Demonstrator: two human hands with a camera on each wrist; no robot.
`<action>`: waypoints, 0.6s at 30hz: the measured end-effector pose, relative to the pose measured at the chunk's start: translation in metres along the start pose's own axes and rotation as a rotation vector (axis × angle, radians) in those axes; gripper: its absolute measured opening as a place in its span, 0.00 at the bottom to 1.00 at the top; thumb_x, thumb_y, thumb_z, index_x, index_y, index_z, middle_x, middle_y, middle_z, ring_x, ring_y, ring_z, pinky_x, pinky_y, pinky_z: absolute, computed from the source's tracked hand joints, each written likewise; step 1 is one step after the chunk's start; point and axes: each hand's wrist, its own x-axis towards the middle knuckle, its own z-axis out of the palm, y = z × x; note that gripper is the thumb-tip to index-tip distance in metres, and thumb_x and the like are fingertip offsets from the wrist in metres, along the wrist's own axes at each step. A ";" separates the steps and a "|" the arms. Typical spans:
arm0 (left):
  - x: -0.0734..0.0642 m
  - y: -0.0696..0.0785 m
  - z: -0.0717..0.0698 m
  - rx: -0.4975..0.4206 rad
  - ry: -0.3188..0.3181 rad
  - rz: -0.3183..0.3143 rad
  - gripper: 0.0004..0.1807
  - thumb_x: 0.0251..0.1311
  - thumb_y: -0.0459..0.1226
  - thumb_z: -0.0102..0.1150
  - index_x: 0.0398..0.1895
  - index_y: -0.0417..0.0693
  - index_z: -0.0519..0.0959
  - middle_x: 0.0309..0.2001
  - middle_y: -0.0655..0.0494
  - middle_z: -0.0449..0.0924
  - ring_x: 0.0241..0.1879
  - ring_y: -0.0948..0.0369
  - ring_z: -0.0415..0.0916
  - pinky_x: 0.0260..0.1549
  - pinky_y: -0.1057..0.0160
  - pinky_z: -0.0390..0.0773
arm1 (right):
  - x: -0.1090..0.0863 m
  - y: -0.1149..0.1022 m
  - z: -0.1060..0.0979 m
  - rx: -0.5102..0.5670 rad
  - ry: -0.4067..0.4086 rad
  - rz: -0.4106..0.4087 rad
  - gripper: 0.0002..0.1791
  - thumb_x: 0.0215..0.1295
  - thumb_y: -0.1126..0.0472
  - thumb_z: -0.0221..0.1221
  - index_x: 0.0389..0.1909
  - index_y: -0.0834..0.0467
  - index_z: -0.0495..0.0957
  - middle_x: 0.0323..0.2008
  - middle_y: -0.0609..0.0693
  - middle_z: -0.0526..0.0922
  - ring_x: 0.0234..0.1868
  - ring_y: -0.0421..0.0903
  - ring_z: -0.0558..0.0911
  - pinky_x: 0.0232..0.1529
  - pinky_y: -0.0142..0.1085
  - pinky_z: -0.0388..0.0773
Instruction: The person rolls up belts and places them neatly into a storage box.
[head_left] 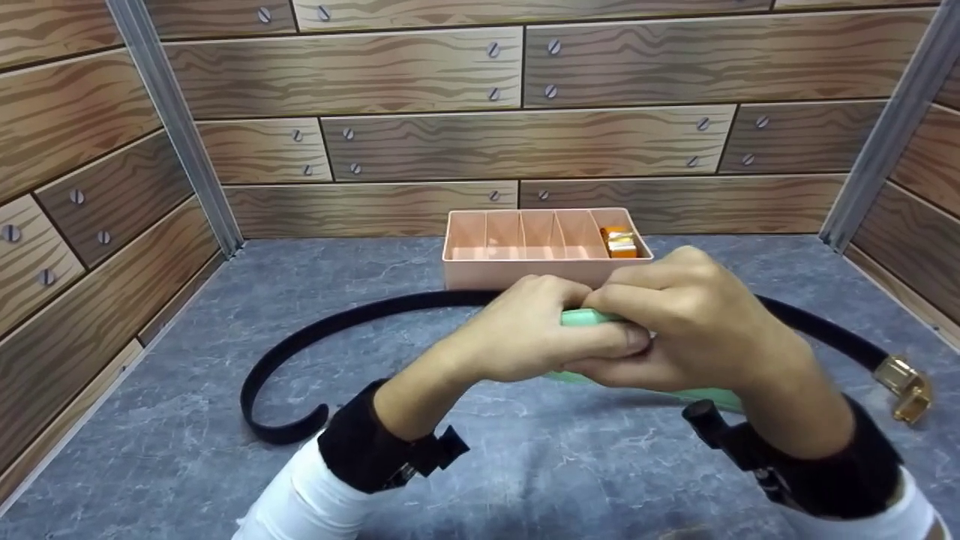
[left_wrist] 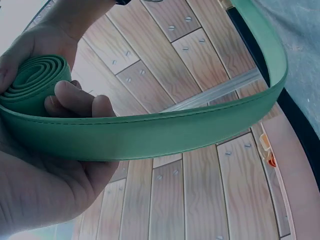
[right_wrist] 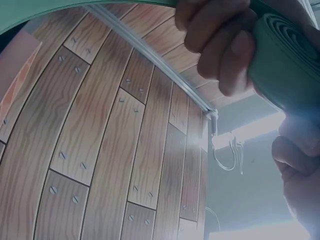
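A green belt (left_wrist: pixel 150 137) is partly wound into a tight coil (left_wrist: pixel 37 80), and its loose length runs out from the coil in a wide curve. My left hand (head_left: pixel 536 330) grips the coil from one side, its thumb lying across the front. From the other side my right hand (head_left: pixel 690 322) holds the same coil, with the two hands touching. In the head view the hands cover most of the roll; a strip of green shows below them towards the right wrist. The right wrist view shows the coil's spiral edge (right_wrist: pixel 287 37) beside curled fingers.
Behind the hands stands a pink divided tray (head_left: pixel 517 274), with a small orange-and-white item (head_left: pixel 619 244) in its rightmost compartment. A black belt (head_left: pixel 337 322) curves across the grey tabletop (head_left: pixel 450 465), its gold buckle (head_left: pixel 904 386) at the right. Wood-patterned panels enclose the table.
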 end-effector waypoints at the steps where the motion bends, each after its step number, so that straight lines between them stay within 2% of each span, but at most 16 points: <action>1: -0.001 0.000 -0.001 -0.004 0.001 -0.003 0.17 0.60 0.60 0.56 0.27 0.62 0.83 0.20 0.68 0.77 0.22 0.71 0.71 0.23 0.67 0.73 | 0.000 0.001 0.001 0.005 0.015 -0.005 0.15 0.56 0.50 0.68 0.22 0.57 0.79 0.15 0.41 0.70 0.15 0.33 0.62 0.13 0.24 0.58; 6: -0.001 0.000 -0.001 -0.071 -0.011 -0.016 0.18 0.60 0.59 0.57 0.25 0.59 0.83 0.18 0.65 0.76 0.19 0.66 0.73 0.20 0.65 0.76 | -0.001 0.003 0.005 0.025 0.070 -0.011 0.16 0.56 0.48 0.69 0.23 0.57 0.80 0.16 0.42 0.73 0.15 0.33 0.63 0.12 0.25 0.59; 8: 0.000 -0.002 -0.001 -0.125 -0.020 0.011 0.19 0.61 0.57 0.57 0.26 0.56 0.83 0.18 0.64 0.77 0.19 0.64 0.75 0.21 0.63 0.79 | -0.001 0.004 0.008 0.054 0.105 -0.008 0.16 0.55 0.49 0.69 0.22 0.58 0.81 0.17 0.42 0.74 0.14 0.33 0.64 0.12 0.25 0.60; 11: 0.003 -0.006 0.000 -0.311 -0.043 0.103 0.18 0.63 0.51 0.56 0.31 0.45 0.82 0.20 0.61 0.78 0.19 0.62 0.77 0.22 0.57 0.82 | 0.000 0.006 0.014 0.146 0.206 0.014 0.16 0.55 0.50 0.71 0.22 0.60 0.83 0.16 0.45 0.78 0.13 0.35 0.70 0.13 0.26 0.66; 15: 0.006 -0.012 -0.001 -0.550 -0.095 0.232 0.22 0.64 0.47 0.48 0.32 0.34 0.78 0.23 0.59 0.77 0.19 0.59 0.77 0.21 0.50 0.81 | 0.002 0.008 0.022 0.260 0.358 0.100 0.19 0.54 0.50 0.73 0.22 0.64 0.84 0.17 0.52 0.82 0.14 0.40 0.76 0.16 0.28 0.72; 16: 0.006 -0.014 -0.002 -0.560 -0.100 0.244 0.22 0.64 0.47 0.47 0.31 0.34 0.77 0.23 0.58 0.77 0.19 0.59 0.76 0.20 0.49 0.80 | 0.002 0.008 0.022 0.269 0.360 0.117 0.20 0.54 0.50 0.73 0.22 0.64 0.84 0.17 0.52 0.82 0.14 0.40 0.76 0.16 0.28 0.73; 18: 0.005 -0.014 -0.004 -0.503 -0.089 0.217 0.21 0.64 0.49 0.49 0.29 0.38 0.78 0.22 0.59 0.76 0.19 0.61 0.74 0.20 0.54 0.79 | 0.003 0.006 0.020 0.217 0.290 0.141 0.21 0.55 0.46 0.72 0.25 0.63 0.85 0.18 0.51 0.83 0.15 0.39 0.76 0.17 0.28 0.73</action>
